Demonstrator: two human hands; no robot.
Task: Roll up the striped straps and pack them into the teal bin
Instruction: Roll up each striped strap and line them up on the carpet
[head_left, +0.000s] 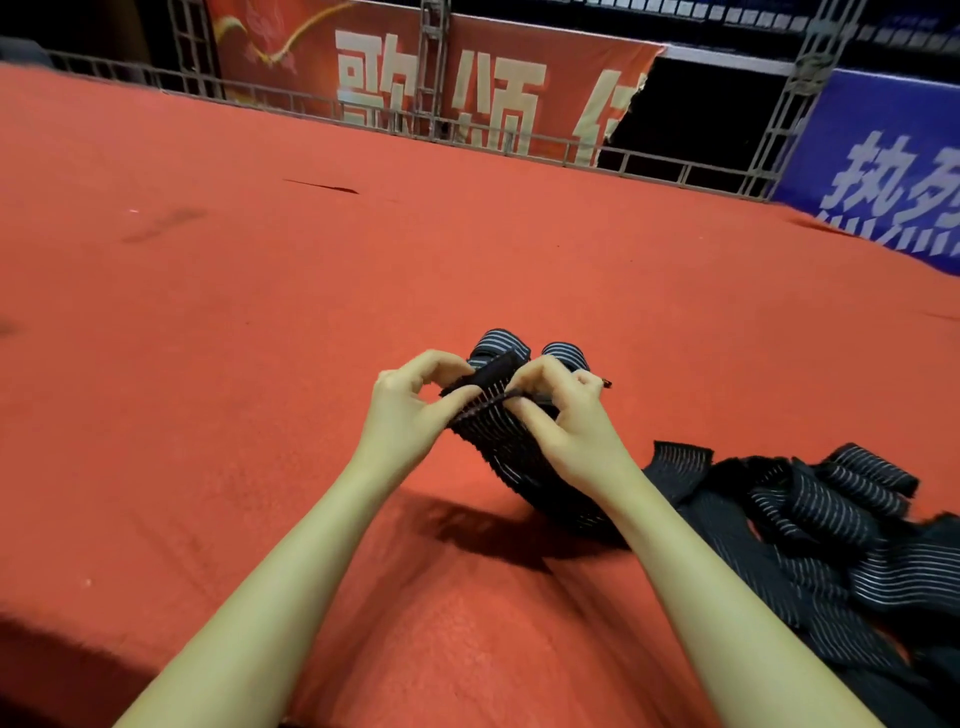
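A black strap with thin white stripes (498, 447) is held up over the red carpet, its tail sagging down to the floor. My left hand (410, 405) pinches its folded black end on the left. My right hand (563, 415) pinches the same end from the right, thumb and fingers curled round the edge. Just beyond my hands lie two rolled striped straps (501, 344), side by side on the carpet. A loose heap of unrolled striped straps (810, 525) lies at the lower right. No teal bin is in view.
Red carpet (260, 312) covers the stage floor all around. Metal truss railing (363, 111) runs along the far edge, with a red banner (519, 88) and a blue banner (883, 171) behind it.
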